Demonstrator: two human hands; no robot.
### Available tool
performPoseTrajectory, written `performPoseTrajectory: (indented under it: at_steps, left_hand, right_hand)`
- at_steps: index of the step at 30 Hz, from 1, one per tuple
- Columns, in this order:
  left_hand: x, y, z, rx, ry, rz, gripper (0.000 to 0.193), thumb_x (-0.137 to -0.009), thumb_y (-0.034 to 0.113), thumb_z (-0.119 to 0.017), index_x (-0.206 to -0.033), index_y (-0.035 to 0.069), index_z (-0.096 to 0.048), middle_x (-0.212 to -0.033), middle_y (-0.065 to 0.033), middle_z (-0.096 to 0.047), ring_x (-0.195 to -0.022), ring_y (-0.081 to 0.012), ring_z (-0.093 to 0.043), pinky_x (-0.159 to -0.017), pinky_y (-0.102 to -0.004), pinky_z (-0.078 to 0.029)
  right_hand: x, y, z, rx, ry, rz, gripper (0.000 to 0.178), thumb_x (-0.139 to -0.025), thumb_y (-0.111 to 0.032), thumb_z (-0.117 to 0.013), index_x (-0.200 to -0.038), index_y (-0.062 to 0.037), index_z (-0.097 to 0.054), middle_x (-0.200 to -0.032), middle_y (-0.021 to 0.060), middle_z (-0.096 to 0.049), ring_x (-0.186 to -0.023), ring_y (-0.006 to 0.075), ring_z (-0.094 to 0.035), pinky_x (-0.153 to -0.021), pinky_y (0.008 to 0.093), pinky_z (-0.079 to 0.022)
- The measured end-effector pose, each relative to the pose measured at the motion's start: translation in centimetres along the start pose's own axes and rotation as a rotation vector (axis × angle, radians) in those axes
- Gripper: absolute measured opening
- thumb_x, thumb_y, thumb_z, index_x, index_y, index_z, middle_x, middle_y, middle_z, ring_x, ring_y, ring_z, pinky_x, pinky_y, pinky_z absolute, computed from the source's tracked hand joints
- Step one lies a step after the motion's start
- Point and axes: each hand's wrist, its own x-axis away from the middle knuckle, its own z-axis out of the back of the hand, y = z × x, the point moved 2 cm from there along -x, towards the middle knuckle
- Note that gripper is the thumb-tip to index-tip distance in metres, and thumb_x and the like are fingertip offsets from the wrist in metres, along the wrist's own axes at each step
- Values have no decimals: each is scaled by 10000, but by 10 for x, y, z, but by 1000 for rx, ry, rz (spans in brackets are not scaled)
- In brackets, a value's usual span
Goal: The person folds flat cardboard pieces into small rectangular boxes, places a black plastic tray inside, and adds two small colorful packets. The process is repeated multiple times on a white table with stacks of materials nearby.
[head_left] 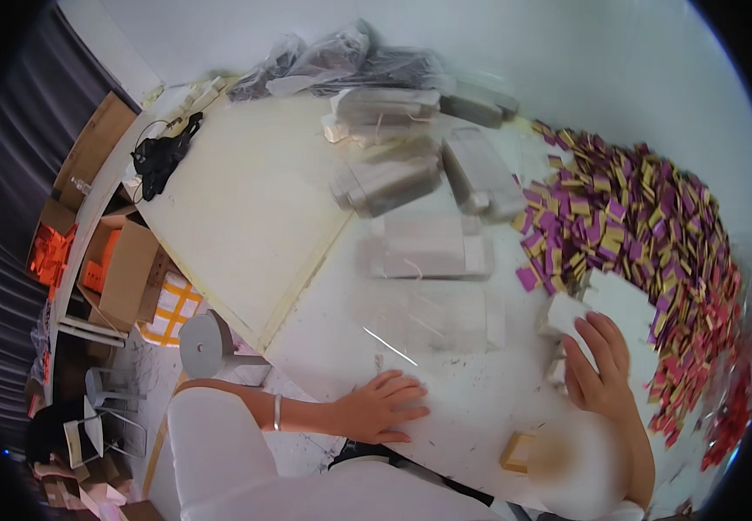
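My left hand [385, 406] lies flat on the white table [471, 399], fingers spread, holding nothing; a bracelet sits on that wrist. My right hand [600, 365] rests its fingers on a stack of white cards [619, 306] at the edge of a big heap of small purple, gold and red packets [636, 226]. A small tan box [517, 451] lies near my right forearm. In front of me are flat clear plastic boxes [428, 252].
Grey wrapped bundles [389, 178] and plastic bags [333, 61] lie at the far end of the table. A cream board [246, 208] covers the left part. A black cable bundle [161, 156], open cardboard boxes [120, 269] and a round stool [205, 343] stand to the left.
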Motion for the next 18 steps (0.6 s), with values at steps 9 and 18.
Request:
performPoseTrajectory:
  at_steps: [9,18]
  left_hand:
    - [-5,-4,1,3,56,101,275,-874,301,-622,-1106,154,-610,-1216,-56,-541,-1180,-215,-472,-1032,-407,-347]
    - [-27,-72,89,375,716,513,231,-780,35,-665,-1004,50,-610,-995,-119,-608,-959,-320,-574,-838,-403,-453]
  right_hand:
    - [-165,139,-176,-897,133,-782,396,-855,-83,-633,-1230,-27,-523,-1150,156,-577,-1002,255,-581,-850,357,-485]
    - [-309,237,-319,-917,174,-1282,605,-825,-327,-711,-1270,16,-487,-1127,192,-578,-969,228,-580,-761,331,-510]
